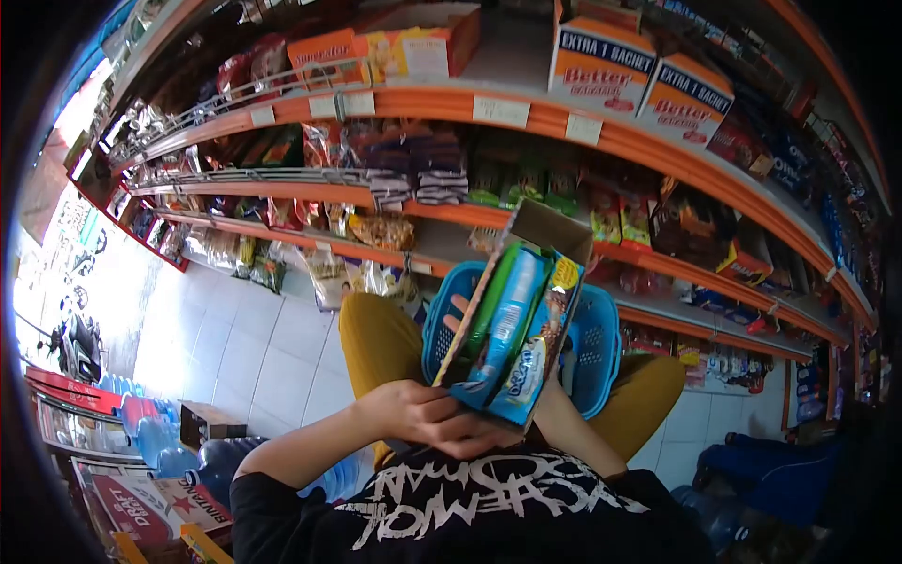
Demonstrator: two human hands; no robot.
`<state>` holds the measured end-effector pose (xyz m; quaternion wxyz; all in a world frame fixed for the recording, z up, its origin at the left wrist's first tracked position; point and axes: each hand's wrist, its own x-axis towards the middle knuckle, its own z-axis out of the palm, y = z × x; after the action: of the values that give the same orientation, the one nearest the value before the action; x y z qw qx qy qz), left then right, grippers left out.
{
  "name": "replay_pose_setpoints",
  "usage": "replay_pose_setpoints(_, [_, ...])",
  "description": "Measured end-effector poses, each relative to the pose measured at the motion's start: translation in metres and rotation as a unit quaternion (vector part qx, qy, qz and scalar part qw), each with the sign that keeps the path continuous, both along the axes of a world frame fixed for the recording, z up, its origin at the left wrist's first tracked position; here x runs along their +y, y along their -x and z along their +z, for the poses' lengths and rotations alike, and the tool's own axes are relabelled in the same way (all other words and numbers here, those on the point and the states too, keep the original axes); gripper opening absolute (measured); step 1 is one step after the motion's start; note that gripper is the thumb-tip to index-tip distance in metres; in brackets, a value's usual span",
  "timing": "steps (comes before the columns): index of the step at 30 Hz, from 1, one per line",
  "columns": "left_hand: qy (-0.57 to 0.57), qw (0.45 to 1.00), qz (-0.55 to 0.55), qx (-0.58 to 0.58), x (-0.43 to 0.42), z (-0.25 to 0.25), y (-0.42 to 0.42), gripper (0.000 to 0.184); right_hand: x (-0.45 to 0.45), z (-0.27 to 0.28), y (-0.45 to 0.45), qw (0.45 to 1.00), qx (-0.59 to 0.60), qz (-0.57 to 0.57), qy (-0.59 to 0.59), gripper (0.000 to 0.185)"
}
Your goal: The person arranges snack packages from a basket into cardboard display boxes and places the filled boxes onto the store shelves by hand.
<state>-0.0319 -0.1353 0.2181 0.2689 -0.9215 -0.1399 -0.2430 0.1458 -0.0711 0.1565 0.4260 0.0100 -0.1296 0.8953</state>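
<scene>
Carton [556, 226] is clamped by left grip [451, 420] and right grip [552, 397], below "Better" boxes [602, 70] reading "EXTRA 1 SACHET".

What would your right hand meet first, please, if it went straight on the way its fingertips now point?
Most likely the left side of the blue basket; the right hand's depth is unclear, so it might pass over the rim.

Shelf boxes [601, 75] read "EXTRA 1 SACHET" and "Better CARAMEL" — an orange box [327, 61], "Superstar" — red-and-white packaging [160, 498], "DRAFT", "BINTANG".
</scene>
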Motion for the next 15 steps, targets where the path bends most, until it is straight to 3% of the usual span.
replay_pose_setpoints(3, [0.014, 0.999, 0.035, -0.012, -0.015, -0.049, -0.018, 0.043, -0.013, -0.058, -0.018, 0.997, -0.015, -0.051, 0.061, 0.083])
replay_pose_setpoints(6, [0.076, 0.987, 0.081, -0.112, -0.026, -0.067, -0.041, 0.055, -0.023, -0.093, -0.046, 0.991, -0.013, -0.103, 0.084, 0.074])
replay_pose_setpoints(7, [0.196, 0.961, 0.100, -0.168, -0.021, -0.070, -0.047, 0.061, -0.026, -0.100, -0.057, 0.988, -0.014, -0.118, 0.103, 0.069])
replay_pose_setpoints(10, [0.445, 0.822, 0.184, -0.304, 0.016, -0.074, -0.078, 0.080, -0.028, -0.120, -0.080, 0.970, -0.101, -0.180, 0.130, 0.062])
replay_pose_setpoints(12, [0.576, 0.701, 0.153, -0.392, 0.051, -0.116, -0.100, 0.088, -0.026, -0.128, -0.094, 0.973, -0.097, -0.167, 0.125, 0.057])
replay_pose_setpoints(13, [0.575, 0.702, 0.150, -0.393, 0.065, -0.124, -0.105, 0.088, -0.023, -0.129, -0.099, 0.954, -0.196, -0.184, 0.129, 0.054])
replay_pose_setpoints(15, [0.771, 0.471, 0.068, -0.422, 0.083, -0.137, -0.112, 0.088, -0.017, -0.108, -0.102, 0.911, -0.342, -0.185, 0.139, 0.047])
